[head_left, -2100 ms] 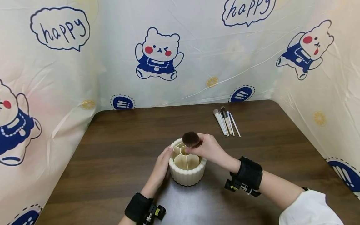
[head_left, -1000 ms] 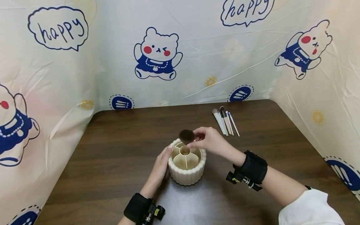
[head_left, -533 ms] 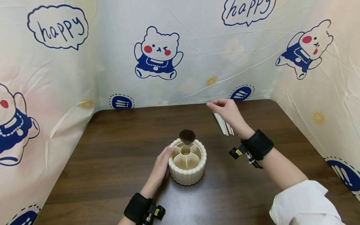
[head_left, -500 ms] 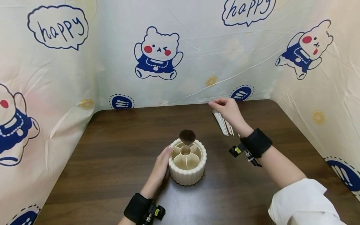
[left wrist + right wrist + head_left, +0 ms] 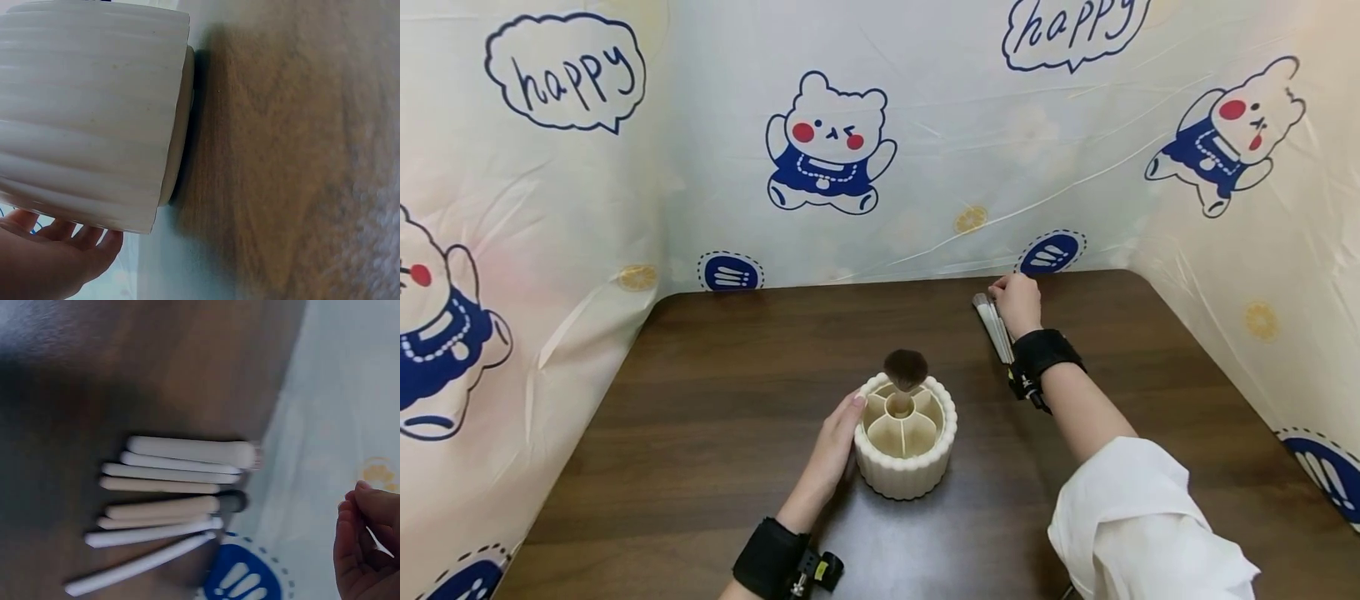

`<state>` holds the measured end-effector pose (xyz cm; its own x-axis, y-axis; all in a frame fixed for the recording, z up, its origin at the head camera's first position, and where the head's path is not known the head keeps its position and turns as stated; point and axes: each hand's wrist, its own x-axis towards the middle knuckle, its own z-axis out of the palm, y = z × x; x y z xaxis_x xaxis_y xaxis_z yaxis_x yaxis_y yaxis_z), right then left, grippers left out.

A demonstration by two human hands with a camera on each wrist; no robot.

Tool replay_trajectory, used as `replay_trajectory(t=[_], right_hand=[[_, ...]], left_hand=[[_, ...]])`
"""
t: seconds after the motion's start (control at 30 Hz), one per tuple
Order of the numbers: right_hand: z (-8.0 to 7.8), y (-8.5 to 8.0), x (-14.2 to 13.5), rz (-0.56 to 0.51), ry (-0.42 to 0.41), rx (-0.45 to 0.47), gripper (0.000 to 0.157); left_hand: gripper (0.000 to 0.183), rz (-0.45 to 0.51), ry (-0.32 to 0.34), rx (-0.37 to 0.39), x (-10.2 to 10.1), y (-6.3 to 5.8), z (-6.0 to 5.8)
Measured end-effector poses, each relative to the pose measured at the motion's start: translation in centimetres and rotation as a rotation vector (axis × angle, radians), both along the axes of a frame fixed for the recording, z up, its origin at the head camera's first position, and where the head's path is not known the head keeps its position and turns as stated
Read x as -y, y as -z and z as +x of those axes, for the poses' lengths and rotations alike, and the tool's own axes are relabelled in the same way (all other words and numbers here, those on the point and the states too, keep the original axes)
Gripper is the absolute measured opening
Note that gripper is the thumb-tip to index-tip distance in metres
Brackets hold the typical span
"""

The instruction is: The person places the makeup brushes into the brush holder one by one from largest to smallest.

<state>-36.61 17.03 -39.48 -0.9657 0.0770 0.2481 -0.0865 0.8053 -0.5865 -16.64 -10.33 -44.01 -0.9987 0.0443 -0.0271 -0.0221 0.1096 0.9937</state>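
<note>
A cream ribbed makeup brush holder point(image 5: 906, 475) with inner compartments stands upright on the table. One makeup brush with a fluffy dark head point(image 5: 906, 369) stands in it, its head above the far part of the rim. My left hand point(image 5: 833, 437) rests against the holder's left side; in the left wrist view its fingertips touch the ribbed wall. At the back right, my right hand point(image 5: 1019, 304) is over a row of makeup brushes point(image 5: 992, 327), hiding part of it. In the right wrist view, thumb and index fingertips meet with nothing between them, apart from the brushes.
The brown wooden table point(image 5: 730, 400) ends at a printed cloth backdrop point(image 5: 925, 108) behind the brushes and on both sides. In the right wrist view, several white and tan brush handles point(image 5: 156, 535) lie side by side near the table's back edge.
My right hand has let go of the fluffy brush, which stands in the holder, and moved back and right over the row of brushes. The left hand stays at the holder.
</note>
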Motion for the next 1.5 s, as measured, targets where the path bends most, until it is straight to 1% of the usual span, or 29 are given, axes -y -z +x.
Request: replay_trajectory(t=[0.07,0.17,0.23,0.3,0.43,0.53,0.63,0.73,0.8,0.9,1.0,1.1,1.2,1.33,1.4,1.5], right_hand=[[-0.2,0.8,0.1,0.06,-0.023,0.035,0.024],[-0.3,1.8,0.4,0.156,-0.078,0.079,0.025],[-0.4,2.4,0.6,0.235,-0.109,0.089,0.024],[-0.5,3.1,0.8,0.277,-0.118,0.082,0.022],[-0.8,4.4,1.3,0.326,-0.097,0.056,0.021],[-1.0,5.1,1.6,0.352,-0.074,0.079,0.02],[-1.0,5.3,1.9,0.377,-0.063,0.104,0.02],[-0.8,5.3,2.1,0.37,-0.072,0.094,0.019],[-0.7,5.2,2.3,0.347,-0.073,0.08,0.02],[-0.5,5.0,2.3,0.302,-0.07,0.085,0.026],[-0.4,5.0,2.3,0.275,-0.043,0.114,0.026],[-0.5,5.0,2.2,0.272,-0.021,0.152,0.027],[-0.5,5.0,2.1,0.283,-0.015,0.186,0.033],[-0.3,4.8,1.8,0.273,-0.013,0.201,0.041],[-0.2,4.5,1.7,0.251,-0.015,0.205,0.039],[0.1,4.0,1.5,0.192,-0.019,0.218,0.029]], left_hand=[[0.052,-0.001,0.002,-0.003,0.0,0.0,0.0],[0.052,-0.001,0.0,-0.006,0.0,0.0,0.0],[0.052,0.0,0.0,-0.007,0.0,0.0,-0.1],[0.052,-0.002,-0.002,-0.011,0.0,0.1,-0.1],[0.051,0.003,-0.004,-0.016,0.0,0.1,-0.1],[0.051,0.012,0.002,-0.014,-0.1,0.1,-0.2],[0.051,0.01,0.007,-0.018,-0.1,0.1,-0.1],[0.051,-0.002,0.003,-0.025,0.0,0.2,-0.1],[0.051,-0.009,0.0,-0.028,0.1,0.2,-0.1],[0.051,-0.015,0.0,-0.028,0.1,0.2,-0.1],[0.051,-0.02,0.004,-0.025,0.1,0.2,0.0],[0.051,-0.026,0.0,-0.024,0.0,0.2,0.0],[0.051,-0.024,-0.003,-0.022,0.0,0.2,0.0],[0.052,-0.02,0.001,-0.022,-0.1,0.1,0.0],[0.052,-0.022,0.001,-0.024,-0.1,0.0,0.1],[0.051,-0.02,-0.001,-0.026,-0.1,0.0,0.1]])
